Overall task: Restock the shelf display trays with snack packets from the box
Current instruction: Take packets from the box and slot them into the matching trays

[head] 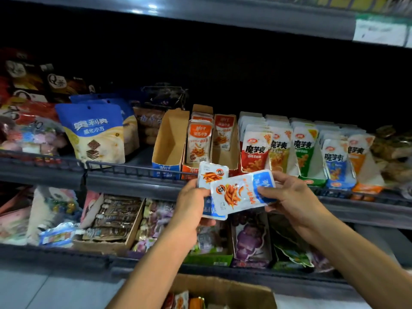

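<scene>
My left hand [193, 204] grips an upright blue-and-white snack packet [211, 175] in front of the middle shelf. My right hand [287, 195] pinches the blue end of a second blue-and-white packet [238, 192], which lies sideways across the first. Just above them on the shelf stands an empty blue display tray [167, 141]. Beside it, an orange tray [196, 141] holds several orange packets. The cardboard box [223, 293] sits at the bottom edge of the view, below my arms, with a few packets showing inside.
Right of the orange trays stand trays of red, yellow, green and blue konjac packets [296, 148]. A blue biscuit bag [95, 134] stands to the left. A wire rail [133, 169] fronts the shelf. The lower shelf [111, 221] is crowded with sweets.
</scene>
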Available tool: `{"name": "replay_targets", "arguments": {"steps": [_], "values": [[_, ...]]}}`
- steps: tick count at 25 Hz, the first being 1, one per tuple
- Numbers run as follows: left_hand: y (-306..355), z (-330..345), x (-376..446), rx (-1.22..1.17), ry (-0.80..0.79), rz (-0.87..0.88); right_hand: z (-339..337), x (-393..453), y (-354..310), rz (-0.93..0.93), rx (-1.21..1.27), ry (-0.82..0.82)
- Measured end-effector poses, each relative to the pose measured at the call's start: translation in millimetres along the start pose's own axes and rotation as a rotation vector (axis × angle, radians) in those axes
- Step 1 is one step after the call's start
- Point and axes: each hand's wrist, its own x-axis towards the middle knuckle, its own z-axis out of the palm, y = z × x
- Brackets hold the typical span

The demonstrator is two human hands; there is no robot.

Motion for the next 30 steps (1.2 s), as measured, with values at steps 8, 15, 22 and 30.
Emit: {"name": "replay_targets", "arguments": {"steps": [8,15,22,30], "values": [[10,-14,-3,-0.043,0.048,0.142,10,18,-34,-0.208,-0.111,0.082],[64,-86,33,-0.163,0.312,0.226,90,126,-124,-0.633,-0.383,0.172],[70,-117,45,-0.242,0.314,0.215,173,212,-124,-0.593,-0.993,0.152],[75,-122,45,-0.287,0.282,0.213,191,232,-105,-0.520,-1.137,0.051]]}}
